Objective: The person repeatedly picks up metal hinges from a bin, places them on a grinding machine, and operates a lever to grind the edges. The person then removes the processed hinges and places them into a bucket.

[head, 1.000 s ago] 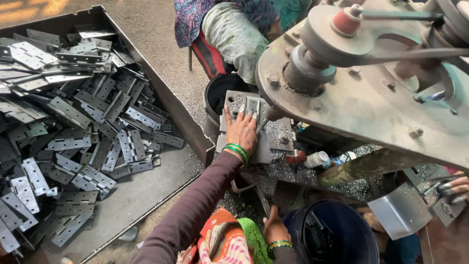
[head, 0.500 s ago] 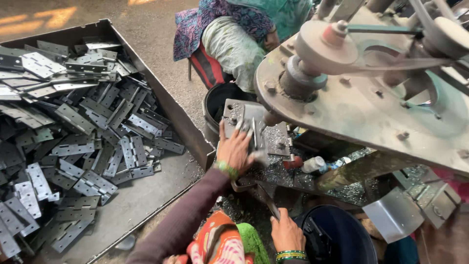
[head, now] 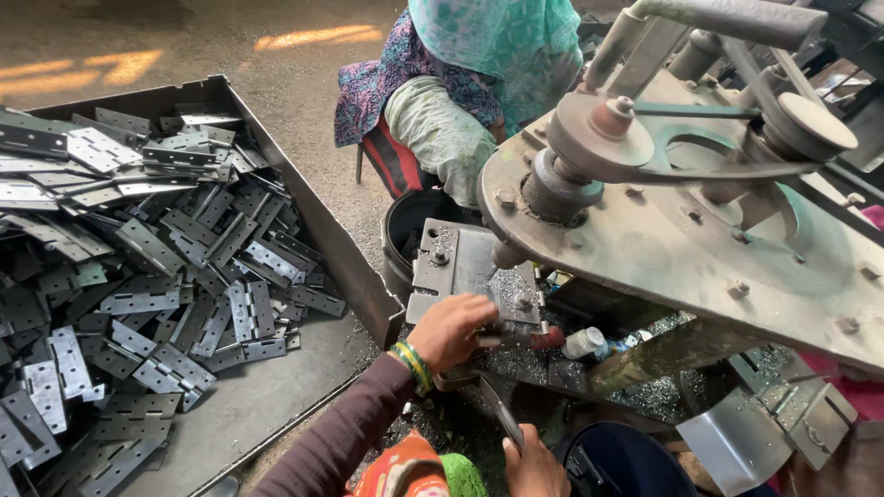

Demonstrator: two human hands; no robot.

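- A worker's left hand (head: pixel 453 329), bangles at the wrist, lies on a metal hinge plate (head: pixel 474 267) on the bed of a drilling machine (head: pixel 681 221), fingers curled over the plate's near edge and gripping it.
- The right hand (head: pixel 534 465), at the near edge of the view, closes around a thin dark lever (head: pixel 497 414) that slants up toward the bed.
- The plate sits flat under the machine's spindle (head: pixel 508 253), just right of a black bucket (head: pixel 414 225), and the spindle tip looks to be just above it or touching it.
- It is a grey steel rectangle with a bolt head near its far-left corner and bright metal shavings (head: pixel 511 285) scattered over its right half.
- Judging by those shavings, cutting on this piece appears under way or already made; the plate is not yet lifted off the bed.
- A large open tray (head: pixel 276 147) on the left holds a heap of hinges (head: pixel 138 267), flat grey leaves with punched holes, well apart from the hands; whether they are finished or waiting cannot be told.
- More shavings cover the bed to the right, beside a small white bottle (head: pixel 587 342).
- At the far side a second person (head: pixel 460 101) in patterned cloth bends toward the bucket.
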